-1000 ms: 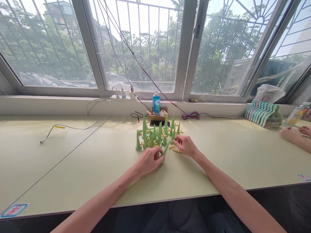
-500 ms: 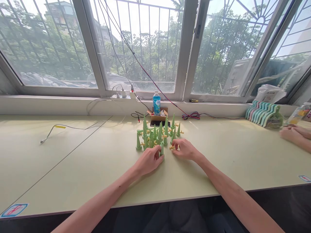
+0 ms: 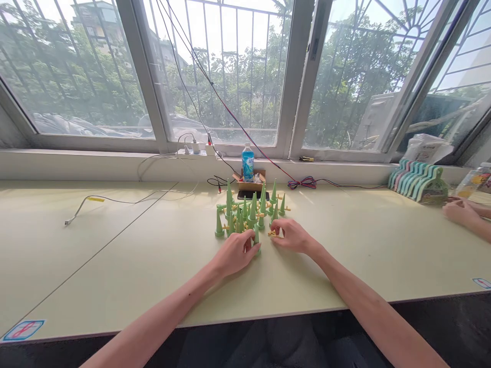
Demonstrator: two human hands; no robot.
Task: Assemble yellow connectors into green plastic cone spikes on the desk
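Several green plastic cones (image 3: 252, 208) of different heights stand close together on the pale table (image 3: 126, 271), with small yellow pieces among them. At the near edge of this group my left hand (image 3: 236, 251) is closed around the base of a green cone (image 3: 257, 236), which stands upright. My right hand (image 3: 289, 236) pinches a small yellow piece (image 3: 272, 233) just right of the cones, low over the table or touching it. Its fingers hide part of the yellow piece, so its full shape is unclear.
Behind the cones are a dark phone (image 3: 248, 195) and a small cardboard box (image 3: 249, 186) with a blue bottle (image 3: 247, 162). Coiled wires (image 3: 302, 182) and green-pink hangers (image 3: 416, 180) lie farther right. Another person's hands (image 3: 466, 210) rest at the right edge. A white cable (image 3: 115, 201) crosses the left.
The cone in my left hand looks shifted very slightly to the right. My right hand stays at the yellow piece almost unmoved.
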